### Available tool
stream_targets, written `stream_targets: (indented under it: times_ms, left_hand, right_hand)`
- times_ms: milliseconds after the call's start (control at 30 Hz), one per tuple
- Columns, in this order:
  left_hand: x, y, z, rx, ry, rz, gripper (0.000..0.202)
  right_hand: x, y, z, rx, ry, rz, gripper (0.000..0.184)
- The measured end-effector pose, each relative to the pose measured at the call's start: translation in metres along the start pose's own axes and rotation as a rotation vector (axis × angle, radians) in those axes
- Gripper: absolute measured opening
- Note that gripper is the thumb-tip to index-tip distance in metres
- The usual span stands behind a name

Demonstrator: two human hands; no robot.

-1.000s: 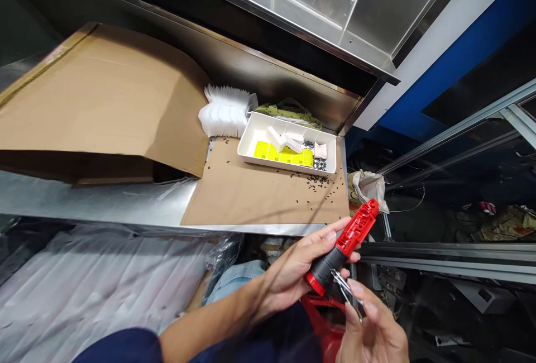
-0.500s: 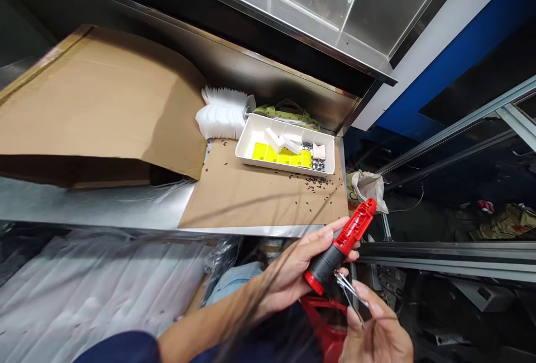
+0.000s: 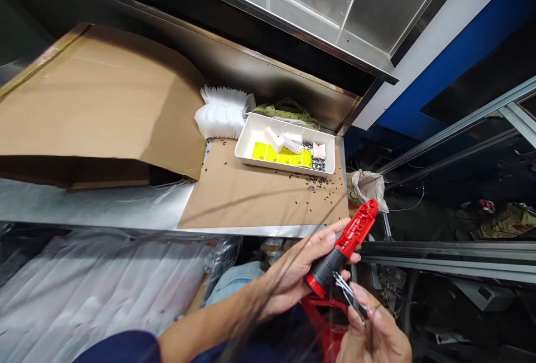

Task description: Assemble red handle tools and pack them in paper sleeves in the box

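Observation:
My left hand (image 3: 295, 273) is wrapped round a red and black plastic tool body (image 3: 344, 244), held tilted with its red end up to the right, just below the bench's front edge. My right hand (image 3: 374, 335) pinches thin metal tweezers (image 3: 348, 290) whose tips touch the black lower end of that part. Both hands are closed. A red plastic piece (image 3: 322, 318) lies under them, partly hidden.
A metal bench (image 3: 104, 206) carries a cardboard sheet (image 3: 259, 195) strewn with tiny dark parts, a white tray (image 3: 247, 145) with yellow labels and white blocks, a stack of white pieces (image 3: 220, 114) and a large folded carton (image 3: 100, 100). Plastic-wrapped white goods (image 3: 96, 290) lie below left.
The red and black part has shifted slightly, down and then back up. The tweezers stay at its black end. The view has barely moved.

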State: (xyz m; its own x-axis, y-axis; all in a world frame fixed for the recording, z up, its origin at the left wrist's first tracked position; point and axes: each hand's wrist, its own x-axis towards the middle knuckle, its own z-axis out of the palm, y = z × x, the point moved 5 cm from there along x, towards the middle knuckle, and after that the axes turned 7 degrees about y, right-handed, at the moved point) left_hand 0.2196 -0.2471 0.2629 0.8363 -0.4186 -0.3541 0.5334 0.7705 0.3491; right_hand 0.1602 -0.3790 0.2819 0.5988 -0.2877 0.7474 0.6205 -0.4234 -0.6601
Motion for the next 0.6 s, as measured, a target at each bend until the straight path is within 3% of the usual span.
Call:
stream_targets:
  times_ms: [133, 333, 600]
  left_hand:
    - [0.002, 0.003, 0.003, -0.042, -0.020, 0.026, 0.042]
    - [0.001, 0.001, 0.002, 0.001, 0.001, 0.013, 0.048]
    - [0.008, -0.002, -0.002, 0.056, 0.013, 0.003, 0.062]
  right_hand:
    - [-0.006, 0.006, -0.009, -0.037, 0.133, 0.054, 0.015]
    - [0.005, -0.001, 0.006, 0.016, 0.007, -0.026, 0.013]
    - [-0.002, 0.003, 0.004, -0.035, -0.038, -0.048, 0.013]
